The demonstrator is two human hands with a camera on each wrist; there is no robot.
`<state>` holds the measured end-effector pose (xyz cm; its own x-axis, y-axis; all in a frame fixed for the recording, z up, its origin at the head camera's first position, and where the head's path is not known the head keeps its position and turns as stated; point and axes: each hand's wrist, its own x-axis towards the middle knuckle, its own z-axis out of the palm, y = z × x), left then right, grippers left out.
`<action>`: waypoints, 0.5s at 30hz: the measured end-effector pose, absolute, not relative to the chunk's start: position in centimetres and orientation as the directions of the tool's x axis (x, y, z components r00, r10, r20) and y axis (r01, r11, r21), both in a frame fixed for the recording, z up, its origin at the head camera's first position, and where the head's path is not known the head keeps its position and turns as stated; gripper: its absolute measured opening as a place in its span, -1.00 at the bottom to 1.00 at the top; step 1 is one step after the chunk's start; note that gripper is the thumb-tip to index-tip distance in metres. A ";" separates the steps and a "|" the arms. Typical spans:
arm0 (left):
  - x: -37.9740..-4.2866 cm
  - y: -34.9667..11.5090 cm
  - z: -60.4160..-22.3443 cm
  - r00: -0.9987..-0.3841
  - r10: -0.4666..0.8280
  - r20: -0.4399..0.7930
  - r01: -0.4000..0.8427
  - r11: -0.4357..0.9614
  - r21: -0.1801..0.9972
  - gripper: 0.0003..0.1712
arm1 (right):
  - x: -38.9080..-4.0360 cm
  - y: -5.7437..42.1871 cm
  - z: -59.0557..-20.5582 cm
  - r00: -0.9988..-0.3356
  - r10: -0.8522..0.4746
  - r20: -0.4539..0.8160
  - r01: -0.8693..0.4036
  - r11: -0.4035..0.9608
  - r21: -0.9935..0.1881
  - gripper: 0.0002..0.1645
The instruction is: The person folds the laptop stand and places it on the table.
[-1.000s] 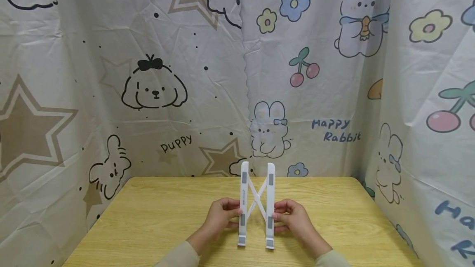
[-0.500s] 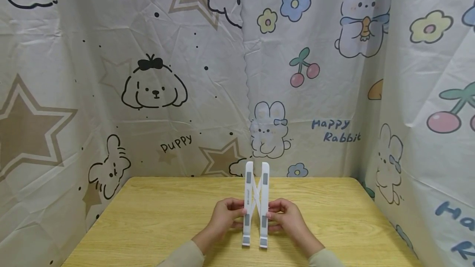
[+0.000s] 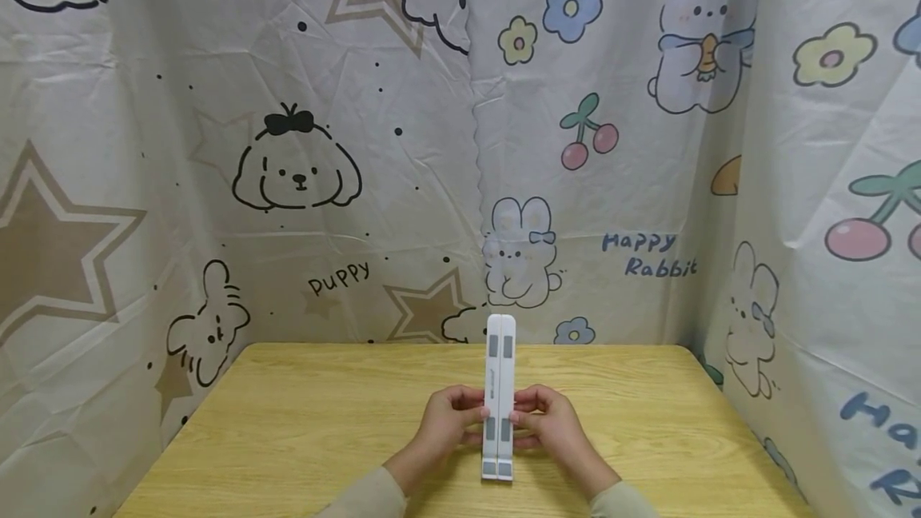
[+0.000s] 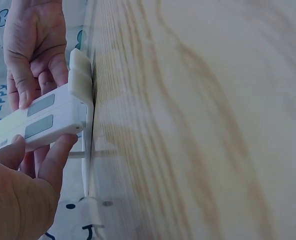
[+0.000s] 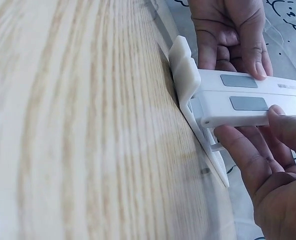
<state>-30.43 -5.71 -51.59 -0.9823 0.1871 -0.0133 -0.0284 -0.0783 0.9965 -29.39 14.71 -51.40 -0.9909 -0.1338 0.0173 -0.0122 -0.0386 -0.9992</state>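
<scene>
A white folding laptop stand (image 3: pixel 500 374) with grey pads stands upright near the table's front, its two long rails pressed side by side. My left hand (image 3: pixel 449 422) grips the left rail, thumb on the front face and fingers behind. On the other side, my right hand (image 3: pixel 550 422) holds the right rail the same way. In the left wrist view the stand's white hooked front lips (image 4: pixel 80 77) show close up, with the base leg touching the wood. The right wrist view shows both thumbs on the rails beside the grey pads (image 5: pixel 249 103). The crossed braces are hidden behind the rails.
The wood-grain table (image 3: pixel 324 414) spreads around the stand. Behind it and along both sides hangs a pale curtain (image 3: pixel 410 206) printed with puppies, rabbits, flowers and cherries, reaching the table's back edge.
Both hands have moved inward and pushed the two rails together. The gap between the rails has closed, and the X-shaped braces have folded out of sight.
</scene>
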 end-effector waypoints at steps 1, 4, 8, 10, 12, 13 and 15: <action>-30.4 -5.7 -51.5 -0.982 0.186 -0.014 -0.029 -0.079 0.996 -0.66 | -29.4 14.7 -51.3 -0.991 -0.133 0.018 -0.013 -0.037 -0.999 -0.56; -30.4 -5.6 -51.4 -0.982 0.186 -0.013 -0.029 -0.086 0.996 -0.67 | -29.4 14.7 -51.3 -0.992 -0.127 0.017 -0.013 -0.033 -0.999 -0.56; -30.3 -5.6 -51.4 -0.982 0.186 -0.008 -0.027 -0.097 0.995 -0.68 | -29.5 14.7 -51.3 -0.992 -0.127 0.017 -0.013 -0.029 -0.999 -0.57; -30.3 -5.6 -51.4 -0.983 0.184 -0.003 -0.022 -0.101 0.995 -0.68 | -29.5 14.6 -51.3 -0.992 -0.127 0.015 -0.011 -0.030 -0.999 -0.57; -30.2 -5.6 -51.5 -0.983 0.183 0.002 -0.017 -0.102 0.995 -0.68 | -29.5 14.6 -51.3 -0.992 -0.126 0.012 -0.009 -0.029 -1.000 -0.57; -30.2 -5.6 -51.5 -0.983 0.182 0.004 -0.014 -0.101 0.995 -0.68 | -29.4 14.6 -51.3 -0.992 -0.124 0.010 -0.006 -0.030 -1.000 -0.57; -30.1 -5.6 -51.5 -0.984 0.180 0.008 -0.010 -0.097 0.995 -0.68 | -29.4 14.6 -51.4 -0.992 -0.124 0.009 -0.006 -0.031 -1.000 -0.57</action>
